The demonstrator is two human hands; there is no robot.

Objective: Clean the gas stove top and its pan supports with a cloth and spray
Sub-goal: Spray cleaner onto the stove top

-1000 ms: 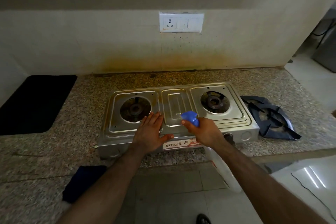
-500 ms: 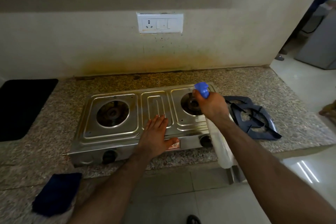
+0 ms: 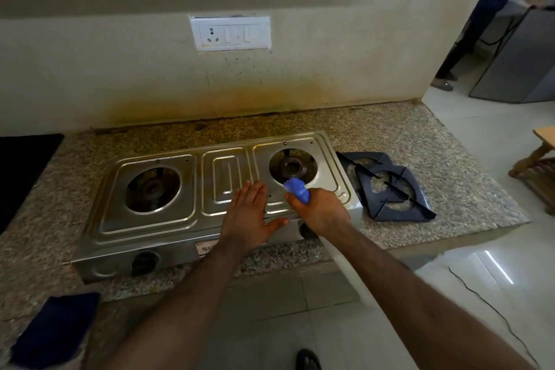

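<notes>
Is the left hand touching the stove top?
Touching. The head view shows the left hand lying flat on the stove top, fingers straight.

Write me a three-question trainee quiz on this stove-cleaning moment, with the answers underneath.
1. True or false: the pan supports sit on the burners.
2. Which hand grips the spray bottle? A) left B) right C) neither
3. Fill in: the dark blue cloth lies on the ____, near its front edge.

Key
1. False: they lie stacked on the counter, right of the stove.
2. B: the right hand holds it over the right burner's corner; the left hand rests flat on the stove top.
3. counter
</notes>
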